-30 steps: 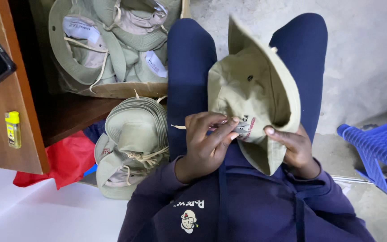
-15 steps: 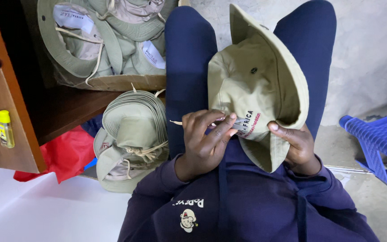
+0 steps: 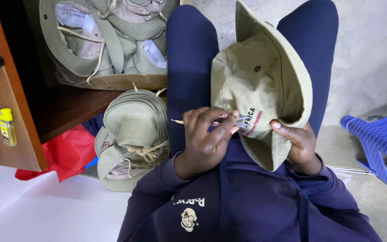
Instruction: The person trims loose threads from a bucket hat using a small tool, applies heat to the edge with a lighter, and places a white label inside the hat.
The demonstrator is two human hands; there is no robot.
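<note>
A khaki cotton bucket hat with a wide brim (image 3: 260, 85) stands on edge in the person's lap, between the two thighs in dark blue trousers, crown side toward the camera. Low on the crown is a patch of printed lettering in black and red, partly covered by fingers, and a small dark eyelet sits higher up.

The left hand (image 3: 207, 139) lies on the lower crown, its fingers curled and the fingertips pinched together on the printed area, with a thin pale cord end poking out beside the knuckles. The right hand (image 3: 296, 145) grips the lower brim from underneath, thumb on the outer face, closed on the fabric. The two hands are near each other, with the hat's printed patch between them.

To the left, a stack of matching khaki hats (image 3: 133, 139) rests on the floor, tied round with pale cords. Behind it a shallow cardboard box (image 3: 126, 81) on a dark wooden shelf holds more khaki hats, with white rectangular sewn-in labels showing inside. A small yellow lighter (image 3: 6, 127) lies against the brown wooden panel at far left, a red plastic bag (image 3: 66, 154) sits beneath it, and a blue plastic chair (image 3: 381, 139) stands at the right edge.
</note>
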